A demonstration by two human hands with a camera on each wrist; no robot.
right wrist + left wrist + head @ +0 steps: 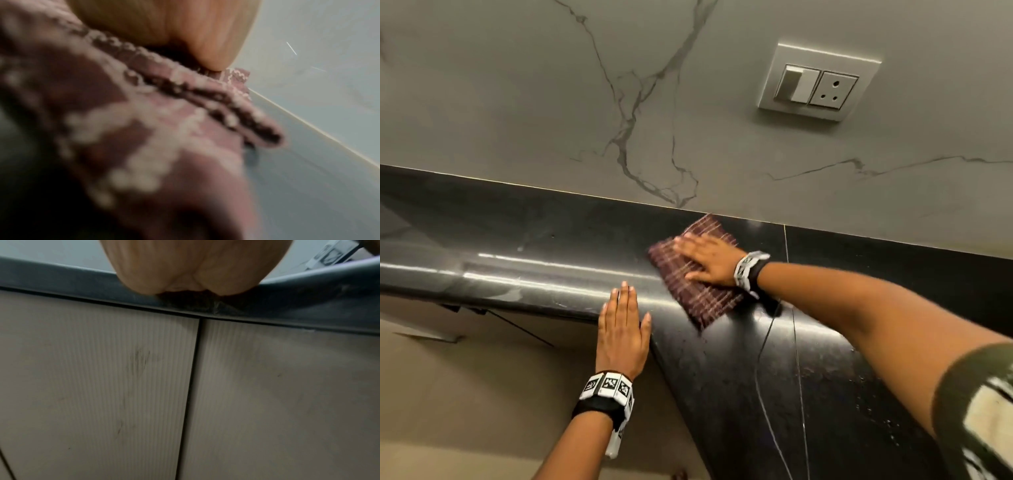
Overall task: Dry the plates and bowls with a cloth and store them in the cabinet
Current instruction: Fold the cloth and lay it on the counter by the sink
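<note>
Cloth [697, 270] flat under released right hand [709, 260], partly hidden; left hand [624, 329] released on countertop [722, 359] edge.

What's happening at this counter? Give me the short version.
A person's right hand presses flat on a maroon checked cloth lying on the black countertop near the marble wall. The left hand rests flat at the counter's front edge, holding nothing. No plates or bowls are in view.
</note>
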